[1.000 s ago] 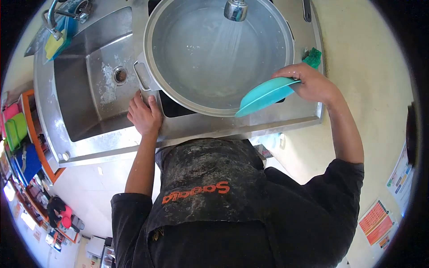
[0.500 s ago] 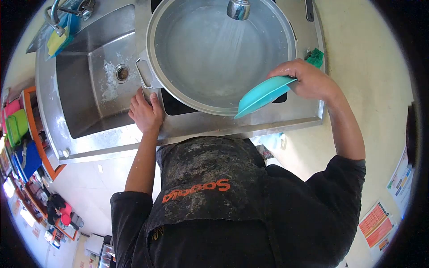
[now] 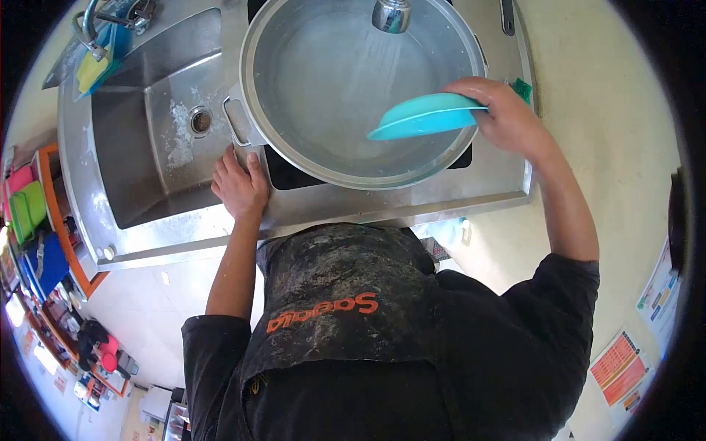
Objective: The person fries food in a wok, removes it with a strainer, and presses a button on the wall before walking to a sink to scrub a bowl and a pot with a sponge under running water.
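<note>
In my right hand (image 3: 507,121) is a shallow turquoise bowl (image 3: 430,116), gripped by its rim and seen nearly edge-on. The bowl is tilted over the right front part of a large aluminium pot (image 3: 248,95). From a chrome tap head (image 3: 391,16) water streams down into the pot, which holds cloudy water. My left hand (image 3: 243,184) lies with fingers apart on the steel counter, between the sink and the pot, just below the pot's side handle (image 3: 237,121). It holds nothing.
A steel sink (image 3: 121,154) with white residue around its drain (image 3: 200,120) is on the left. A second tap (image 3: 92,40) and a yellow sponge (image 3: 92,70) are at its back corner. A green scouring pad (image 3: 522,90) sits at the counter's right edge.
My right hand has lifted the turquoise bowl up and leftward, from the pot's front rim to over its water, and levelled it somewhat. My left hand stays in place.
</note>
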Demonstrator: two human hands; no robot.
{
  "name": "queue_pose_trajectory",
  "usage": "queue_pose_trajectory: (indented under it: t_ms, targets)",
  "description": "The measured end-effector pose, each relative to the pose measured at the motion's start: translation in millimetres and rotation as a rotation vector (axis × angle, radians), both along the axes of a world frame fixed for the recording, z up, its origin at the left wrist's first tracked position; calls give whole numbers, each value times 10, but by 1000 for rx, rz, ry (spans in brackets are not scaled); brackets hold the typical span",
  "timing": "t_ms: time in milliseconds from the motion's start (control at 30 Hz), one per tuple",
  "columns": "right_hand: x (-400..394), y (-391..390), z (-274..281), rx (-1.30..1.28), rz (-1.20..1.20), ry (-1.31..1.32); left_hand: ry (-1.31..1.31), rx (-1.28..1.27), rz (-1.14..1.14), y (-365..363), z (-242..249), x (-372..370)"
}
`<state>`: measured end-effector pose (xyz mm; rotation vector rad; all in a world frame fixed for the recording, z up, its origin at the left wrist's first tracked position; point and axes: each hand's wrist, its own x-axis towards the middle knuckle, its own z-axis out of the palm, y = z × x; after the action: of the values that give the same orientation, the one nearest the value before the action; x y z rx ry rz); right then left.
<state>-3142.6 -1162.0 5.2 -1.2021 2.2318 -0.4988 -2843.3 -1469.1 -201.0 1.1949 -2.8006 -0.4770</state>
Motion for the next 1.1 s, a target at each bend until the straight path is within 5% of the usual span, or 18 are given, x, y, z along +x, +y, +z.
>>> queue_pose_trajectory:
  t_ms: [233, 533, 767, 900, 1100]
  targets:
    - [-93, 172, -51, 165, 128, -55, 16, -20, -7, -7, -12, 1]
    - [-122, 36, -186, -27, 103, -135, 34, -27, -6, -4, -19, 3]
    - [550, -274, -1095, 260, 146, -213, 3, -21, -16, 4, 40, -12]
    - [921, -882, -1773, 98, -43, -185, -9, -13, -15, -10, 11, -14]
    - [548, -1366, -1850, -114, -504, -146, -8, 21, -14, -2, 17, 2]
